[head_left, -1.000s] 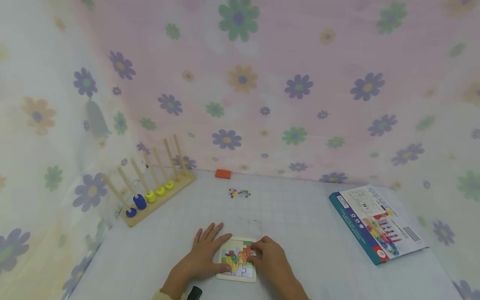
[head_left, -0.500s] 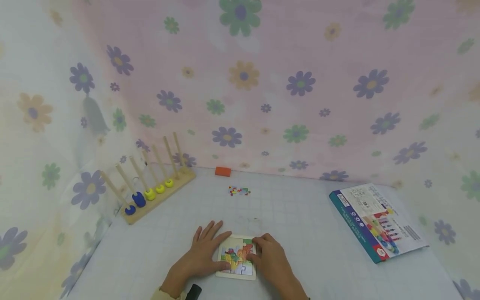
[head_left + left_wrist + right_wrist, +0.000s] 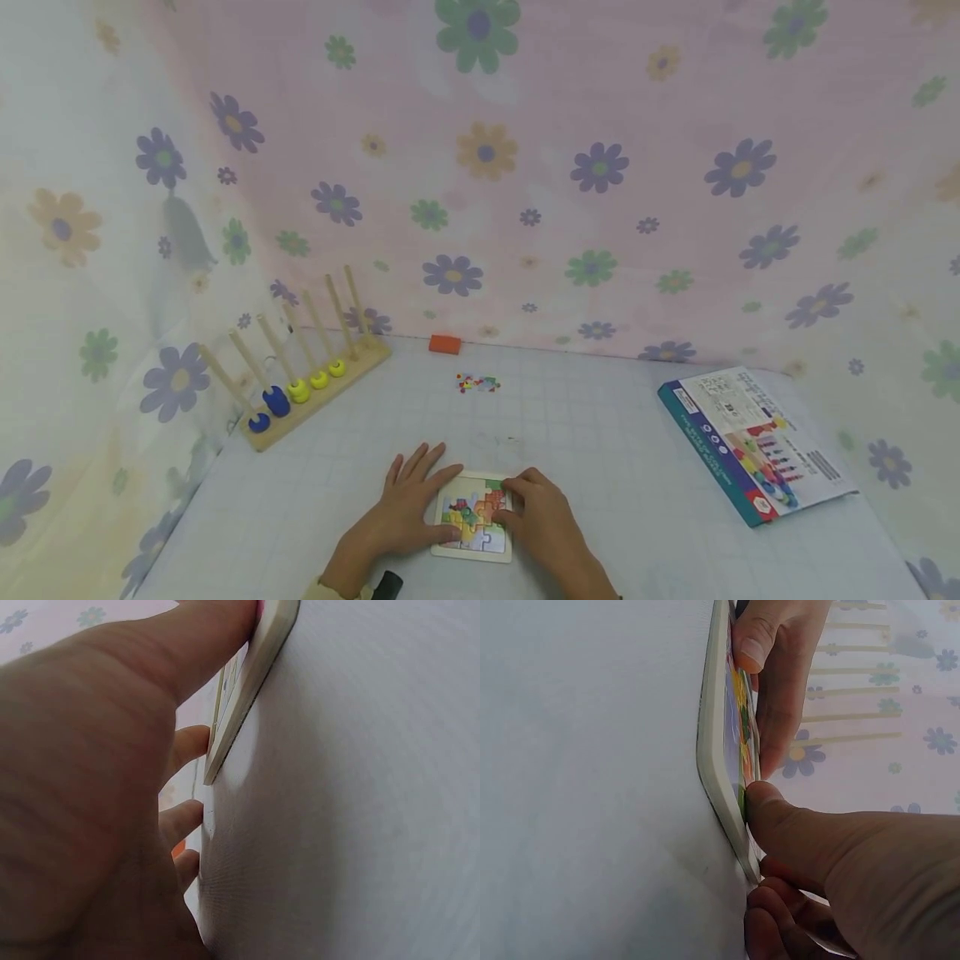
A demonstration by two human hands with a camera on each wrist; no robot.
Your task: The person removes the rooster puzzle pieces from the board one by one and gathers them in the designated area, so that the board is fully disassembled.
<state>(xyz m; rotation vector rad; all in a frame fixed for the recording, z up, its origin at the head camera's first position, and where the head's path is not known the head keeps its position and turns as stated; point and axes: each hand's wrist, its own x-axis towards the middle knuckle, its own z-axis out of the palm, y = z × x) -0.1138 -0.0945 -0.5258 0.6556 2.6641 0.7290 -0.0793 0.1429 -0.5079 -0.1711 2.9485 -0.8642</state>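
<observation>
A small wooden jigsaw puzzle [image 3: 471,553] in a pale frame lies flat on the table before me, with colourful pieces fitted in it and a bare patch at its upper left. My left hand [image 3: 401,515] rests at its left side, fingers spread; the thumb lies on the lower left pieces, also seen in the left wrist view. At the right edge, my right hand [image 3: 546,525] holds the puzzle, thumb on the pieces and index finger bent near the upper right corner. Its other fingers are curled beside the frame in the right wrist view. Pieces under the fingertips are hidden.
Beyond the puzzle lie a few loose puzzle pieces [image 3: 477,383] and an orange block [image 3: 445,344]. A wooden peg stand [image 3: 322,403] with blue and yellow beads stands at the left. A flat printed box [image 3: 753,442] lies at the right. Flowered cloth walls the table.
The head view has tilted slightly. Both hands keep nearly the same places on the puzzle, and the things on the table stay put.
</observation>
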